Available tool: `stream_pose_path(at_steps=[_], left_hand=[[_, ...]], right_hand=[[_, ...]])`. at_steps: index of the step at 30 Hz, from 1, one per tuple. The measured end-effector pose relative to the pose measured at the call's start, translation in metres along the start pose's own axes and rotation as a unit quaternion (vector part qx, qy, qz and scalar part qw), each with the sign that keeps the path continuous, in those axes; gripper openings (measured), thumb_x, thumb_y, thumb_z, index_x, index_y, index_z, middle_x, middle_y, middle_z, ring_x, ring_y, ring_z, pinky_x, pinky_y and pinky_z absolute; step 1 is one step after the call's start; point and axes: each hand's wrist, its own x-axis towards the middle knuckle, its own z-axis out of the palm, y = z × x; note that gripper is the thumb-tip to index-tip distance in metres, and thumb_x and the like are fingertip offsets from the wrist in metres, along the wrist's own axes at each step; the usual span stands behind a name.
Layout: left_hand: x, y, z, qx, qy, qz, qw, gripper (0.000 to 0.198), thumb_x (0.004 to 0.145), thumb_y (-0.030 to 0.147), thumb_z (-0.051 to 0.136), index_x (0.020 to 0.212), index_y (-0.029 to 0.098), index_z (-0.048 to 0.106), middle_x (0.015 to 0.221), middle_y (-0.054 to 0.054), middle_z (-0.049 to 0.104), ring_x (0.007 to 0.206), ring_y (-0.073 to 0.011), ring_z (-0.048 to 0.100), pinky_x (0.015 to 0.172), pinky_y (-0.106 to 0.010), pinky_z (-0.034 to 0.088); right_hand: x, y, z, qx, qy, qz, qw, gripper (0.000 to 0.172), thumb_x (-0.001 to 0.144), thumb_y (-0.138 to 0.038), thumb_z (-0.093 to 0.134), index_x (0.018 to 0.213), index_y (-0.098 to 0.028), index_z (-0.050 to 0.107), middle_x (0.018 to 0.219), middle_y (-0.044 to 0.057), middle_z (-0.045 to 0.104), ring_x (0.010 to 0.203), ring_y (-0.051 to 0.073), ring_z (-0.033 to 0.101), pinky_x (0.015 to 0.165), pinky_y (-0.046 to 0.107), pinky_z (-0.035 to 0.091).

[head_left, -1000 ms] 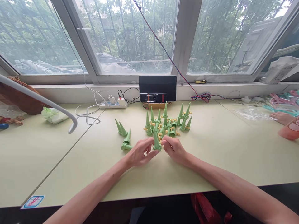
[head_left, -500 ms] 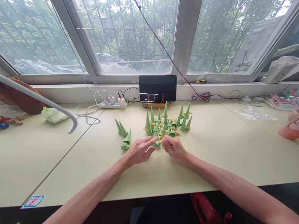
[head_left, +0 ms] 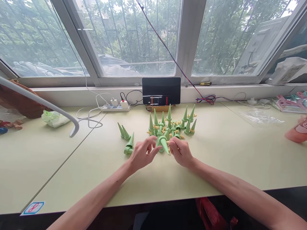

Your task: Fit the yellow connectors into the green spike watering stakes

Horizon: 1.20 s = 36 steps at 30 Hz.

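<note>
Green plant watering spikes with yellow valves stand and lie in a cluster (head_left: 169, 115) in front of me. One watering spike (head_left: 164, 145) is at the near edge of that cluster, its cone pointing down toward me. My right hand (head_left: 181, 152) is closed at its right side, pinching the yellow valve. Just to the left of the spike is my left hand (head_left: 143, 152), with thumb and fingers apart and nothing between them. A few more green spikes (head_left: 129, 142) lie left of my left hand. Parts of the cluster behind my hands are hidden.
A dark tablet (head_left: 161, 90) stands behind the cluster. A power strip (head_left: 116, 108) with cables lies to its left, and a curved white bar (head_left: 48, 104) reaches in from the left. Clear plastic bags (head_left: 261, 117) and an orange-pink item (head_left: 297, 131) are at right.
The spike by my right hand has turned, so its cone now points down toward me instead of up. My left fingers have come off the green part and opened.
</note>
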Motion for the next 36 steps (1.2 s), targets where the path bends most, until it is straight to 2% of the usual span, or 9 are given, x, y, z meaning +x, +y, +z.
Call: stream_pose_path(at_steps=[1, 4, 7, 11, 21, 27, 31, 36], left_hand=[[0.0003, 0.0015, -0.0001, -0.012, 0.004, -0.011, 1.000, 0.009, 0.096, 0.026, 0.054, 0.097, 0.019, 0.058, 0.061, 0.006, 0.056, 0.044, -0.0056, 0.044, 0.047, -0.017, 0.036], [0.0017, 0.0046, -0.0016, -0.054, -0.014, -0.035, 0.998, 0.042, 0.103, 0.029, 0.039, 0.066, 0.016, 0.057, 0.051, 0.003, 0.051, 0.045, -0.0077, 0.045, 0.047, -0.020, 0.035], [0.0026, 0.0064, -0.0019, -0.132, -0.036, -0.067, 0.988, 0.057, 0.105, 0.034, 0.030, 0.059, 0.015, 0.057, 0.048, 0.001, 0.050, 0.041, -0.0073, 0.043, 0.044, -0.020, 0.034], [0.0027, 0.0085, 0.0004, -0.194, -0.074, -0.087, 0.974, 0.060, 0.103, 0.043, 0.036, 0.053, 0.014, 0.054, 0.044, 0.002, 0.047, 0.040, -0.0073, 0.041, 0.043, -0.019, 0.032], [0.0043, 0.0091, -0.0032, -0.176, -0.119, -0.098, 0.972, 0.051, 0.099, 0.046, 0.045, 0.062, 0.014, 0.057, 0.051, 0.001, 0.048, 0.046, -0.0081, 0.038, 0.046, -0.021, 0.031], [0.0048, 0.0096, -0.0030, -0.168, -0.101, -0.076, 0.978, 0.038, 0.095, 0.037, 0.055, 0.065, 0.015, 0.053, 0.053, 0.004, 0.043, 0.049, -0.0079, 0.035, 0.046, -0.021, 0.031], [0.0025, 0.0086, -0.0021, -0.164, -0.108, -0.068, 0.978, 0.023, 0.094, 0.030, 0.058, 0.076, 0.015, 0.057, 0.055, 0.005, 0.044, 0.049, -0.0077, 0.037, 0.046, -0.020, 0.033], [0.0008, 0.0078, -0.0013, -0.157, -0.114, -0.063, 0.979, 0.019, 0.093, 0.024, 0.057, 0.076, 0.017, 0.050, 0.055, 0.006, 0.042, 0.047, -0.0072, 0.035, 0.046, -0.020, 0.034]], right_hand=[[0.0002, 0.0001, -0.0004, -0.003, 0.005, -0.001, 1.000, 0.037, 0.106, -0.034, 0.034, 0.072, -0.022, 0.040, 0.054, -0.005, 0.044, 0.044, 0.009, 0.040, 0.046, 0.021, 0.033], [0.0005, 0.0008, -0.0009, -0.008, 0.001, -0.010, 1.000, 0.035, 0.106, -0.032, 0.035, 0.072, -0.022, 0.041, 0.054, -0.005, 0.044, 0.044, 0.009, 0.039, 0.046, 0.021, 0.032], [0.0003, 0.0018, -0.0006, -0.020, -0.026, -0.025, 0.999, 0.034, 0.105, -0.032, 0.037, 0.074, -0.022, 0.044, 0.056, -0.005, 0.044, 0.045, 0.009, 0.040, 0.047, 0.021, 0.032], [0.0001, 0.0031, 0.0002, -0.025, -0.056, -0.037, 0.997, 0.033, 0.105, -0.033, 0.039, 0.076, -0.021, 0.048, 0.058, -0.004, 0.044, 0.048, 0.010, 0.039, 0.048, 0.022, 0.031], [-0.0006, -0.0008, 0.0003, -0.013, -0.084, 0.023, 0.996, 0.038, 0.105, -0.040, 0.037, 0.075, -0.021, 0.050, 0.058, -0.004, 0.040, 0.050, 0.011, 0.033, 0.049, 0.023, 0.029], [0.0000, -0.0011, 0.0004, 0.011, -0.083, 0.040, 0.996, 0.037, 0.104, -0.039, 0.037, 0.073, -0.022, 0.044, 0.057, -0.005, 0.038, 0.049, 0.010, 0.032, 0.049, 0.023, 0.029], [-0.0003, -0.0008, -0.0002, 0.018, -0.087, 0.057, 0.994, 0.037, 0.104, -0.041, 0.036, 0.072, -0.022, 0.041, 0.056, -0.006, 0.036, 0.048, 0.010, 0.033, 0.047, 0.023, 0.029], [-0.0012, -0.0001, 0.0001, 0.012, -0.088, 0.068, 0.994, 0.040, 0.105, -0.044, 0.034, 0.070, -0.023, 0.035, 0.055, -0.006, 0.035, 0.047, 0.010, 0.032, 0.047, 0.023, 0.028]])
